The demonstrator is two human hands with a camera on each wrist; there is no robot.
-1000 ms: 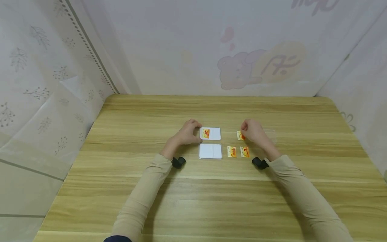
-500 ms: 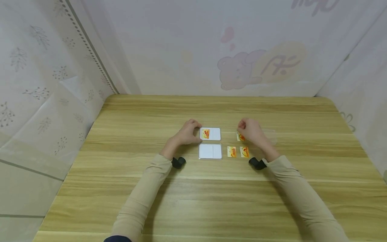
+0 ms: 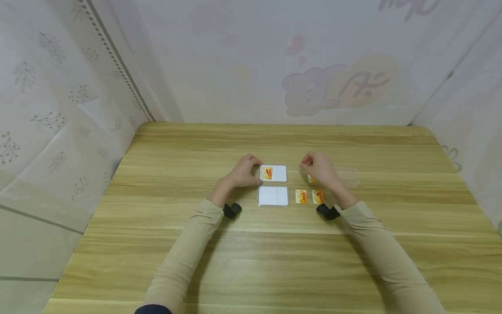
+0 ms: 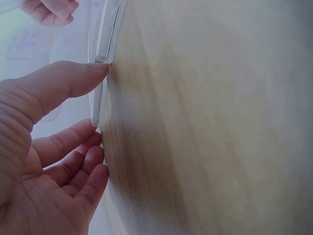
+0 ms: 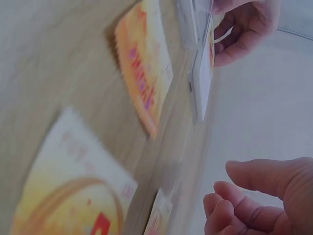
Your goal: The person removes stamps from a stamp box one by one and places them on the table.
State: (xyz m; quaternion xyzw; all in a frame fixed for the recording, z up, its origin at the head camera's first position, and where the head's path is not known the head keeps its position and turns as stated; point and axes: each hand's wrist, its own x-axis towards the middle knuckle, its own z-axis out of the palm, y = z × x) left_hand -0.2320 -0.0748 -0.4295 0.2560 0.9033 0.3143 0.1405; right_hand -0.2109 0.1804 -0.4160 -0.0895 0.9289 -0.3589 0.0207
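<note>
My left hand [image 3: 244,171] pinches the far clear-edged white stamp case [image 3: 279,173] between thumb and index finger at its left end. A yellow and red stamp [image 3: 267,173] lies in that case's left half. The near stamp case [image 3: 273,196] lies beside it with only its white insert showing. My right hand [image 3: 318,168] hovers to the right of the far case, partly covering a loose stamp [image 3: 312,179] on the table. In the right wrist view, a gap shows between the right thumb [image 5: 264,174] and curled fingers, with nothing visible there.
Two more loose stamps, a left one [image 3: 300,196] and a right one [image 3: 317,196], lie near the right wrist. A clear plastic piece [image 3: 349,175] lies right of the right hand on the wooden table [image 3: 251,261]. Patterned curtains hang behind and left.
My right hand has lifted off the loose stamp and shifted left toward the far case. The left hand and the stamp cases stay as they were.
</note>
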